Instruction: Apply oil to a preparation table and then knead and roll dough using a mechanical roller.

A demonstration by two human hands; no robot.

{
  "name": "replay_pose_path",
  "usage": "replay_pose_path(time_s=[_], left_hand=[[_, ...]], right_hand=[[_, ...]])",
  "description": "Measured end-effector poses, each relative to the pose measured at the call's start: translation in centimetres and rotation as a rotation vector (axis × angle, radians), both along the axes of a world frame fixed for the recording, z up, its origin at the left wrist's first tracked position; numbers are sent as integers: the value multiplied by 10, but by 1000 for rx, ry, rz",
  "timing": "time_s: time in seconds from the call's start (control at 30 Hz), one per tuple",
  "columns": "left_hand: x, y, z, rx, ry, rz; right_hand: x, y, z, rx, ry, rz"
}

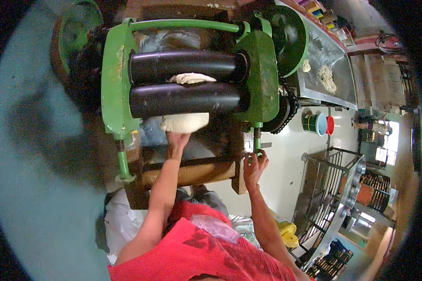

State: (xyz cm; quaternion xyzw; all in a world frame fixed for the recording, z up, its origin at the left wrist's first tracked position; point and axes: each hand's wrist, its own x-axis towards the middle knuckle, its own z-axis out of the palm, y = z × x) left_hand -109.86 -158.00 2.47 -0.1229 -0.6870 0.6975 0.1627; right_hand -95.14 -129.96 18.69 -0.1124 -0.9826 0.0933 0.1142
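head view: left hand (177,140) lay flat, fingers spread under the pale, soft dough sheet (184,122), apparently to support it at 6 o'clock of the two smooth black rollers (185,83). right hand (254,165) pinched the threaded adjusting screw (257,138) on the green cast frame (115,84), at 4 o'clock.

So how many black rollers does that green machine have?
2: the upper roller above the dough, the lower roller right below it. Others may be hidden inside.
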Motion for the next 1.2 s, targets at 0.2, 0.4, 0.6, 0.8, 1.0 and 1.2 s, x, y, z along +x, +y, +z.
replay_pose_path(time_s=[0.2, 0.4, 0.6, 0.8, 1.0, 1.2], left_hand=[[33, 14, 124, -1327, 238, -56], [-59, 7, 210, -1513, 409, 50], [-10, 10, 184, -1363, 406, -161], [-13, 26, 65, -1360, -100, -389], [-81, 37, -8, -1410, -162, -219], [-82, 31, -20, -1599, -7, -172]], right_hand=[[6, 5, 1, 15, 120, 60], [1, 4, 6, -31, 116, 35], [-1, 5, 9, -6, 70, -1], [-2, 6, 5, -1, 28, -14], [-10, 0, 5, 31, -21, -43], [-10, 0, 3, -30, -45, -29]])
